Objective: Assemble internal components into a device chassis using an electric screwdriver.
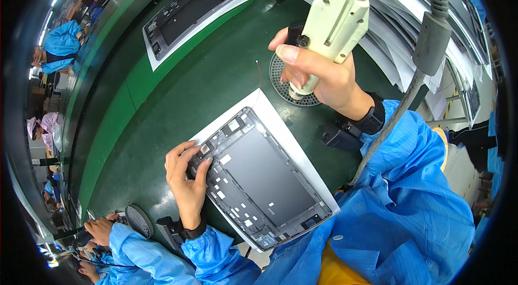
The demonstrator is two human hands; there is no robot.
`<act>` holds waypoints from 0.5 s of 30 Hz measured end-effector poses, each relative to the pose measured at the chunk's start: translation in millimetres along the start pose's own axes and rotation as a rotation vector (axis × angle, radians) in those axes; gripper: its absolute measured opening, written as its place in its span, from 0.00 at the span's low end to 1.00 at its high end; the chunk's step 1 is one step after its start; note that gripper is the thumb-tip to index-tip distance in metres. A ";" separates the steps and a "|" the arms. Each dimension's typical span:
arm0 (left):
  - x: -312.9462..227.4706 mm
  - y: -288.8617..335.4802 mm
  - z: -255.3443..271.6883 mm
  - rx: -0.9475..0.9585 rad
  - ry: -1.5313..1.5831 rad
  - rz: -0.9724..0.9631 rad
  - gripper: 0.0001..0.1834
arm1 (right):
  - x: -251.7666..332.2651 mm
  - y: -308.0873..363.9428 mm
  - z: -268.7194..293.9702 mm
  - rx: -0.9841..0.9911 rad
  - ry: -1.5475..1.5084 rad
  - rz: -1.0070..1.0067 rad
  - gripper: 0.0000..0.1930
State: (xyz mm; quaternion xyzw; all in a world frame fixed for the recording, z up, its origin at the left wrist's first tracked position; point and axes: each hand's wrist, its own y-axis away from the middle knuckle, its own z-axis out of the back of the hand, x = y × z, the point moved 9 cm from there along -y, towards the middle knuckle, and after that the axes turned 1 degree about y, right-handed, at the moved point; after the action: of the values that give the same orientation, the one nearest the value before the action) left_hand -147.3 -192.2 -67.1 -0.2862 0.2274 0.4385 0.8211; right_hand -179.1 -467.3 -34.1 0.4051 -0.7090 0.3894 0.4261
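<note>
My right hand [318, 72] grips a cream-coloured electric screwdriver [334, 21] held upright, its tip down over a round perforated dish [280, 77]. A grey cable [426, 47] runs from the tool's top past my forearm. My left hand [186, 174] rests with its fingers pressed on the left edge of a dark tablet-like device frame [259, 174], which lies open side up on a white sheet [286, 134] on the green belt [178, 101].
A second dark frame on a white sheet [189, 10] lies farther up the belt. A stack of white sheets [399, 31] lies at the right. A small black block [340, 136] sits beside my right wrist. Another person's hands [100, 228] work at the lower left beside a second round dish [139, 220].
</note>
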 end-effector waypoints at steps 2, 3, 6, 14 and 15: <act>2.5 -0.7 1.4 -0.005 -0.007 -0.007 0.15 | -1.6 0.9 1.2 -0.007 0.009 -0.013 0.12; 2.8 -1.6 2.3 -0.006 -0.015 -0.004 0.16 | -1.0 1.0 3.2 -0.025 0.017 -0.015 0.11; 0.4 -3.8 2.9 -0.001 -0.034 -0.005 0.17 | -0.3 -0.5 7.5 -0.026 0.034 -0.007 0.10; 23.9 1.7 15.2 0.014 -0.073 0.020 0.20 | -2.9 1.3 -10.4 0.018 0.223 0.015 0.13; 24.8 1.5 16.9 0.019 -0.067 -0.011 0.19 | -7.3 -1.0 -5.1 0.025 0.063 0.060 0.07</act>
State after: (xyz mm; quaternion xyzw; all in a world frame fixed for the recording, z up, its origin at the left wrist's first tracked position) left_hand -133.8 -165.6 -70.6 -0.2647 0.2025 0.4409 0.8334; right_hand -174.5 -461.4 -39.0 0.3766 -0.7022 0.4235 0.4310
